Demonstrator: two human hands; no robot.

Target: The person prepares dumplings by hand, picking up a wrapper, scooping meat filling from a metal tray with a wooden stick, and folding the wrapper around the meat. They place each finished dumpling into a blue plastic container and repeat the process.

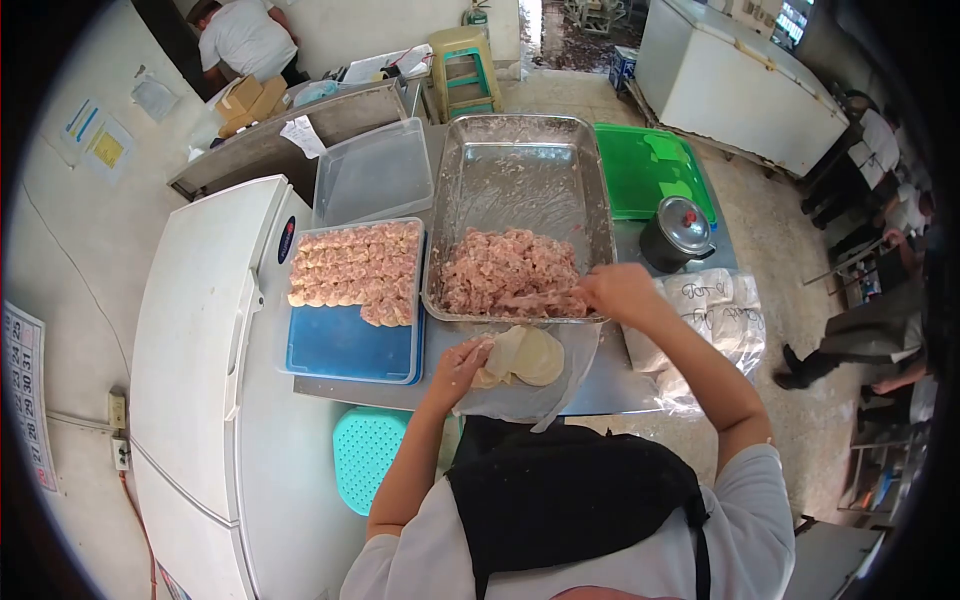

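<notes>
My left hand (462,362) pinches the wrapper stack (522,355) at the bench's near edge; right-hand fingers (590,290) pinch filling (505,270). The dumpling tray (340,345) is about two-thirds full.

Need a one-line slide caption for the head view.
Left hand on wrappers; right hand scoops minced meat from metal tray.

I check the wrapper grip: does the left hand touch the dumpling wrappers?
Touching: the head view shows the left hand fingers resting on the dumpling wrappers.
</notes>
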